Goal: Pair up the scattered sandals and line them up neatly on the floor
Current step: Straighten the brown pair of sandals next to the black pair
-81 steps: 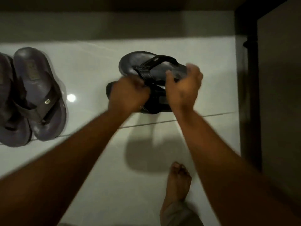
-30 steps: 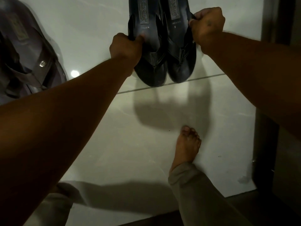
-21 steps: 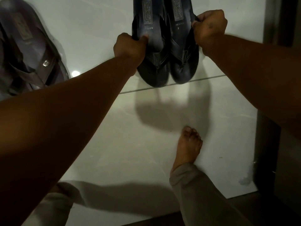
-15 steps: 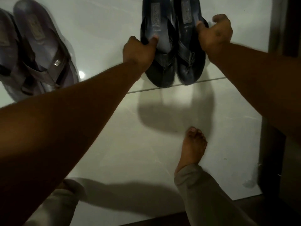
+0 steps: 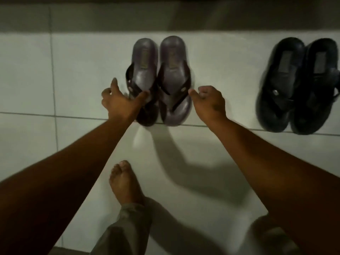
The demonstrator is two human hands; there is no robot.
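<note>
A grey-purple pair of sandals stands side by side on the white tiled floor, toes toward me: the left sandal (image 5: 144,70) and the right sandal (image 5: 173,70). My left hand (image 5: 119,100) is at the left sandal's outer edge, fingers spread, thumb resting on its strap. My right hand (image 5: 209,102) is beside the right sandal, fingers curled, thumb tip touching its edge. A black pair of sandals (image 5: 281,80) stands together at the far right, lined up along the same tile seam, with no hand on it.
My bare foot (image 5: 125,183) and trouser leg are on the tile just behind the grey pair. A dark wall base (image 5: 165,17) runs along the far side behind both pairs. Open tile lies to the left of the grey pair.
Both hands let go of the black pair, which now stands on the floor at the right. The view swung left and my hands moved to the grey-purple pair.
</note>
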